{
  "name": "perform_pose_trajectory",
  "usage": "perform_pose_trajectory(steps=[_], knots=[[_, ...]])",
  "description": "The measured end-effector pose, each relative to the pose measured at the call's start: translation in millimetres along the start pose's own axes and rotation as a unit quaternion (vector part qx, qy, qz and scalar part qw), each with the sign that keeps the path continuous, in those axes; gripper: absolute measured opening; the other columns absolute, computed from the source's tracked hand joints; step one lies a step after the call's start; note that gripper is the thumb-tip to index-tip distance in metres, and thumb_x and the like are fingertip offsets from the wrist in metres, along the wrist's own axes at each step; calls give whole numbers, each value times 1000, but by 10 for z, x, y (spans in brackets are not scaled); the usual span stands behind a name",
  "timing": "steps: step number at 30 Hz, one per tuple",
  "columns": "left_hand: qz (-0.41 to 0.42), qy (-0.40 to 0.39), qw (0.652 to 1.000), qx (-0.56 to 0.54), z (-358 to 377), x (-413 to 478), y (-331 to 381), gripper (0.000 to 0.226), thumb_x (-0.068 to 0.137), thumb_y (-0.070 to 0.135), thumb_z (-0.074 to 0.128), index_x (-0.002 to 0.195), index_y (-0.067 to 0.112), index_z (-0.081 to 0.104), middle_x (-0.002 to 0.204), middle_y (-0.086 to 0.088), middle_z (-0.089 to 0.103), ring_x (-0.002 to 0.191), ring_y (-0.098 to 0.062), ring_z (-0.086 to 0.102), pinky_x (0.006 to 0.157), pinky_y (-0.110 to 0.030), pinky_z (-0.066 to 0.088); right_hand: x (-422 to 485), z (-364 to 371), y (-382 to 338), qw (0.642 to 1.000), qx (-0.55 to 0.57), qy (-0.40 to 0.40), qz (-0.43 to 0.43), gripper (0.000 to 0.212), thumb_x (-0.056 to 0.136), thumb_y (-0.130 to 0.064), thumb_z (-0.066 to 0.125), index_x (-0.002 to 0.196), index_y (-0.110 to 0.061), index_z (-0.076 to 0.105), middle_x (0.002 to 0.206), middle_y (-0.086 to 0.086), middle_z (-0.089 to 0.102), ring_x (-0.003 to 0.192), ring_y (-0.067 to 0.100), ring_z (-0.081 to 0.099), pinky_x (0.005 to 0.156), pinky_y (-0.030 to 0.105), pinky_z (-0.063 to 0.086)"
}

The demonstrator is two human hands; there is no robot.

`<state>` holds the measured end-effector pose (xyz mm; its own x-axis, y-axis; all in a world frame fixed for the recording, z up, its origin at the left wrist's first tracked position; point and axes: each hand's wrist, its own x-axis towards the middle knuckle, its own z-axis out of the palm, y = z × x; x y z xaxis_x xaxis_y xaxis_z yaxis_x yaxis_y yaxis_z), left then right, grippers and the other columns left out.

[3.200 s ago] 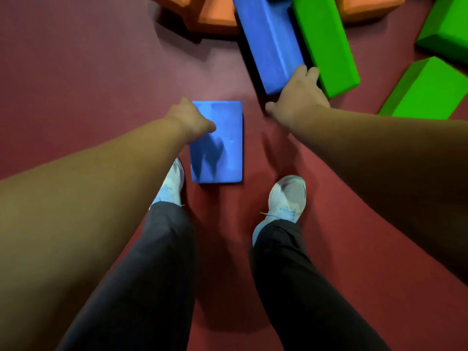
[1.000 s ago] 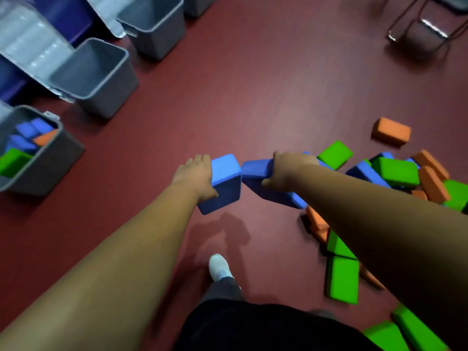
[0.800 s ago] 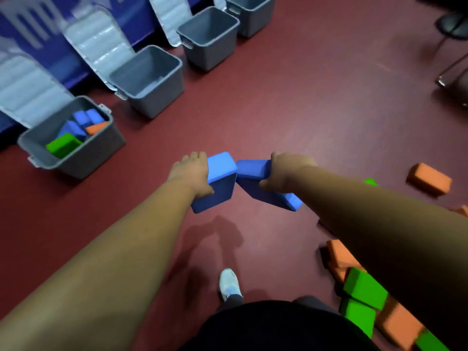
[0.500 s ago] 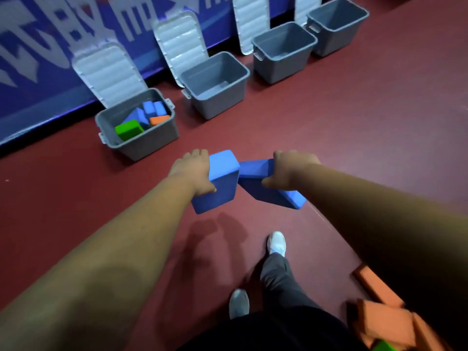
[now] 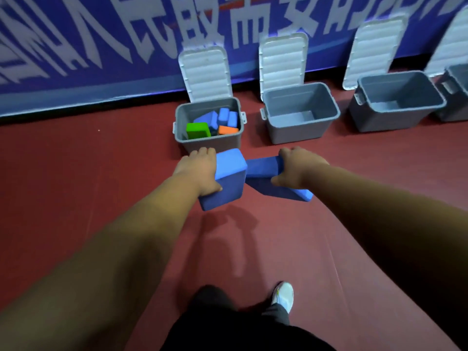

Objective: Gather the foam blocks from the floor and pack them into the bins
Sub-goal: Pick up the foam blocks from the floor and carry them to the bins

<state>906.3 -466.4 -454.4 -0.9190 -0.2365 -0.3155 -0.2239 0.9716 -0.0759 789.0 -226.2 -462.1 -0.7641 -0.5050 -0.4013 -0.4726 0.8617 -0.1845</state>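
1. A blue foam block [image 5: 229, 184] and a second blue block [image 5: 266, 184] hang above the floor, near the part-filled bin [image 5: 210, 142].
2. The left hand [image 5: 200, 171] and right hand [image 5: 296, 168] each clasp one block by its edge.
3. Both blocks look light and squashy, so an edge grip should be enough.

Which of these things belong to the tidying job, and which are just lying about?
Job: left hand gripping a blue foam block; right hand gripping the other blue block; part-filled bin; empty bin beside it.
Just about: blue banner; open lid; white shoe.
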Motion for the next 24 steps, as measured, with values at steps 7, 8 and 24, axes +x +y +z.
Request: perform_pose_trajectory(steps=[7,8,24], knots=[[-80,5,995,-63,-36,510,-526,85,67,57,88,128,15,46,131,-9,53,121,-33,56,96,-45,49,1003,-296,-388,997,-40,-11,-67,70,72,-62,73,122,-17,50,120,12,52,107,36,58,84,44,51],[-86,4,994,-68,-10,607,-620,85,67,57,88,128,15,46,131,-9,53,121,-33,56,96,-45,49,1149,-311,-469,996,-49,-14,-72,70,73,-62,72,122,-16,51,119,11,52,107,35,58,81,42,48],[-60,-34,987,-142,393,3145,-2841,83,71,56,87,129,12,47,131,-11,55,119,-35,57,92,-46,51,3887,-574,-1814,993,-81,-86,13,65,69,-63,72,113,-20,52,103,0,52,91,28,58,77,42,54]])
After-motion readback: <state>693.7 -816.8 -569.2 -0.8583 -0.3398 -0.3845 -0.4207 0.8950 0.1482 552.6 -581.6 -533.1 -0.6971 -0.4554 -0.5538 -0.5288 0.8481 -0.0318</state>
